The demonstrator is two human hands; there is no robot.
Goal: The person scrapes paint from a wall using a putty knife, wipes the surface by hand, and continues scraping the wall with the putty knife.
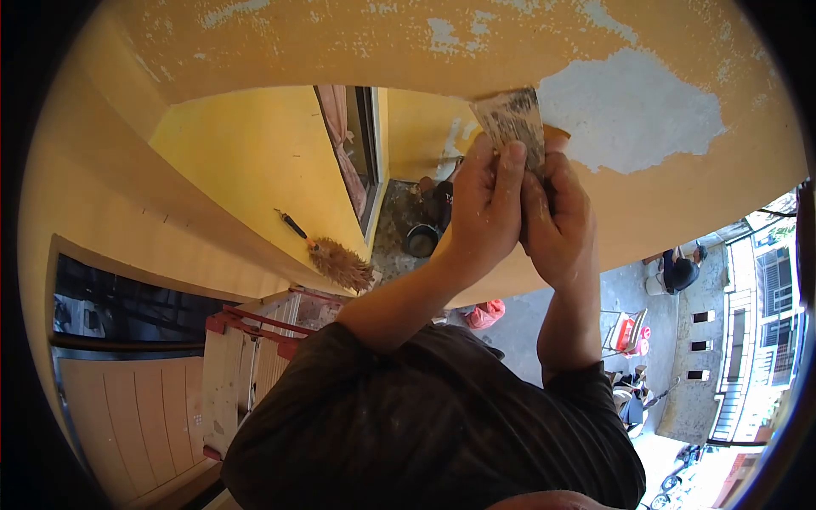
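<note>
Both of my hands are raised together near the yellow-orange painted surface [476, 51]. A stained scraper [517, 115] with a wide flat blade is between them, its broad edge close to the paint. My left hand [486, 191] pinches the blade with thumb and fingers. Wrapped around the lower part of the scraper is my right hand [561, 204]; the handle is mostly hidden. A curled orange flake [557, 136] shows beside the blade, above my right hand. Just right of it lies a large bare grey-white patch [633, 106] with ragged paint edges.
A red-and-cream ladder [228, 382] stands at the lower left. A feather duster [340, 265] hangs on the yellow wall [246, 161]. Below are a dark bucket [421, 240], a red bag [484, 314] and a red chair [627, 334]. Another person [681, 270] is at the far right.
</note>
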